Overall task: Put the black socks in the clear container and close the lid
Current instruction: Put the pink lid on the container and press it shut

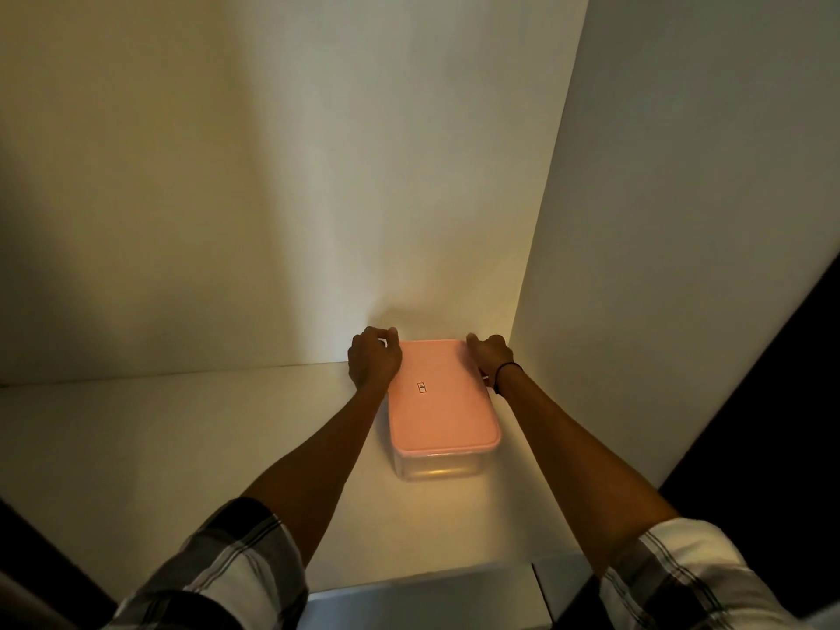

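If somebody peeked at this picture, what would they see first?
Most likely the pink lid, glowing on a clear container that sits on a white shelf near the back right corner. Next come the two hands, left hand and right hand, holding the container's far end, with bare arms stretching out from plaid sleeves. No socks can be seen.

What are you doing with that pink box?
A person is reaching both arms out to a clear container with a pink lid on a white shelf. The left hand and the right hand grip the far corners of the lid, which sits on top. The right wrist wears a dark band. No black socks are in sight; whether any are inside cannot be told.
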